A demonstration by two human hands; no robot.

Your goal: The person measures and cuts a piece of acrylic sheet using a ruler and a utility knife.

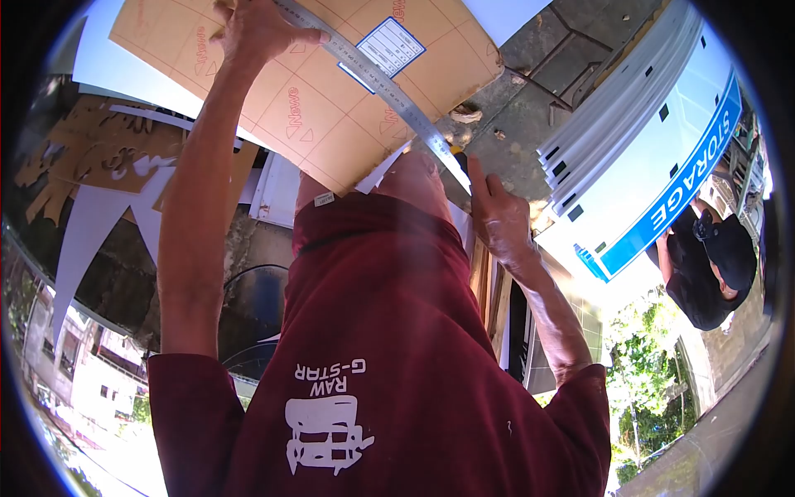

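Note:
A sheet covered in brown printed paper (248, 99) lies over my thighs, with red grid lines and a white-and-blue label (387, 51) on it. Across it runs a long metal ruler (389, 89), slanting from the upper left down towards the right. My left hand (261, 31) lies on the sheet with its fingers apart, the thumb stretched onto the ruler's upper end. At the ruler's lower end, my right hand (498, 215) is closed round a black-and-yellow utility knife (461, 160). Its blade cannot be made out. A narrow white strip (383, 170) hangs at the sheet's near edge.
To the right stand stacked white panels (613, 108) and a blue-and-white STORAGE sign (683, 178). A person in black (712, 265) is beyond them. Cut-out brown and white scraps (108, 174) lie at left. Metal bars (563, 50) rest on the concrete floor (517, 108).

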